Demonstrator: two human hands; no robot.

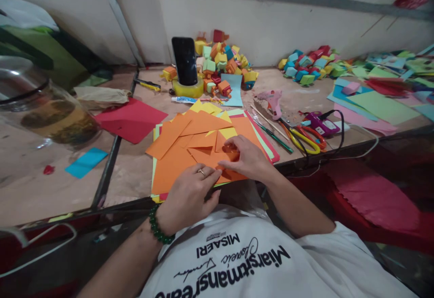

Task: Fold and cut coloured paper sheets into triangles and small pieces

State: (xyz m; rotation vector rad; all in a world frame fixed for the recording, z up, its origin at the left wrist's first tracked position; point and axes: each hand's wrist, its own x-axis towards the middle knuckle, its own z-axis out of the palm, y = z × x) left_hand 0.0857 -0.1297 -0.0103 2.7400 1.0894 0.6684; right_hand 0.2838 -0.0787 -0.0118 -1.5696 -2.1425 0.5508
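Note:
A stack of coloured paper sheets [169,171], orange on top with yellow, green and red edges below, lies on the table before me. My left hand [191,194], wearing a ring and a green bead bracelet, rests over the stack's front edge. Its fingers are stretched out, with the thumb apart from them. Curled over a small folded orange paper piece [231,154], my right hand [249,158] has its thumb and fingers at that piece's right side. Loose orange cut pieces [203,153] lie just beyond my hands, above the sheets.
A phone [185,60] leans on a yellow tape roll [191,88], before piled paper cubes [220,58]. Rightward lie a pink glue gun [274,103], yellow-handled scissors [305,140] and a purple device [320,124] with a cord. Leftward are a red sheet [132,119] and a jar [50,112].

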